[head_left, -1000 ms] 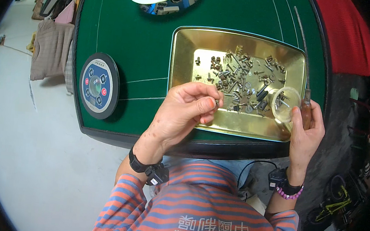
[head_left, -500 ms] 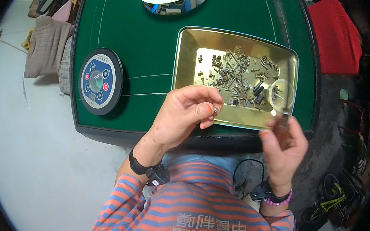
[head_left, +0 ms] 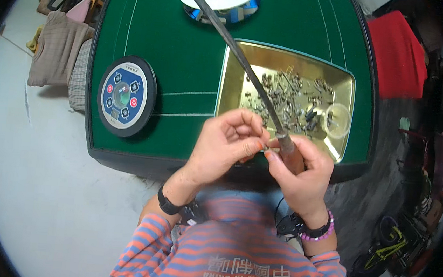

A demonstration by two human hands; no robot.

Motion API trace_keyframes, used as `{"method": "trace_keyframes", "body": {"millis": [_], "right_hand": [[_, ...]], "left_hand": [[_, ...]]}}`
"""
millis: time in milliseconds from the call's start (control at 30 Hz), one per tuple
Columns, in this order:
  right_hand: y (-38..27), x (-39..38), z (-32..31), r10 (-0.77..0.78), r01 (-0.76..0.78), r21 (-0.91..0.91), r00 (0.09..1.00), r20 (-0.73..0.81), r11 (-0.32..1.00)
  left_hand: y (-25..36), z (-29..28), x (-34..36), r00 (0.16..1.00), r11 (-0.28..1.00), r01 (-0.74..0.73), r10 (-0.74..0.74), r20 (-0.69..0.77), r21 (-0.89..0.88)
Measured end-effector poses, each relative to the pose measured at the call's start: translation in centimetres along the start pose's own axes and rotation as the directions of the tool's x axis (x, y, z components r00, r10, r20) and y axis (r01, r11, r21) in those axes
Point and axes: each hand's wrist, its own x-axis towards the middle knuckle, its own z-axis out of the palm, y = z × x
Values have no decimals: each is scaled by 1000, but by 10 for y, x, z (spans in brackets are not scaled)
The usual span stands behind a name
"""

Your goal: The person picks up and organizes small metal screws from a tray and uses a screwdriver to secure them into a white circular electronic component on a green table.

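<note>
My right hand (head_left: 307,179) is closed round the handle of a long dark-shafted screwdriver (head_left: 242,59), whose shaft points up and left, over the tray, towards the white disc. With its fingertips pinched together, my left hand (head_left: 215,148) holds a small metal part (head_left: 266,146), probably a screw or nut, mostly hidden. My right thumb and fingertip meet it from the other side. Just beyond both hands lies a gold metal tray (head_left: 230,82), strewn with loose screws (head_left: 290,89). A small clear round cup (head_left: 344,117) with a few pieces in it sits at the tray's right side.
A round control panel (head_left: 114,101) with buttons lies on the green table (head_left: 186,63) at left. At the far edge of view stands a white disc (head_left: 240,2) above a blue-patterned base. Cushioned seats (head_left: 56,55) are at left, a red cloth (head_left: 397,53) at right.
My right hand has moved left from beside the cup to my left hand. The screwdriver now shows clearly, tilted up and left. My left hand keeps its pinch; the view has shifted slightly.
</note>
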Motion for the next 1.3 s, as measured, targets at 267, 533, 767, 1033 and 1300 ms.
{"method": "trace_keyframes", "body": {"millis": [267,533,767,1033,1300], "right_hand": [[16,46,4,-68,69,-58,998,19,996],[-21,101,1,221,-225,15,966,130,974],[-62,150,16,9,11,-158,992,126,987],[-109,160,-29,299,-270,-248,950,87,930],[-153,158,-60,433,-310,-461,881,190,832]], "left_hand": [[7,-7,21,978,935,169,-199,-67,-313],[65,-7,50,904,784,343,-426,-45,-517],[112,0,61,850,619,301,-520,-91,-725],[118,-32,121,991,298,-34,-114,-71,-954],[139,-36,135,987,278,-67,-125,-105,-958]]}}
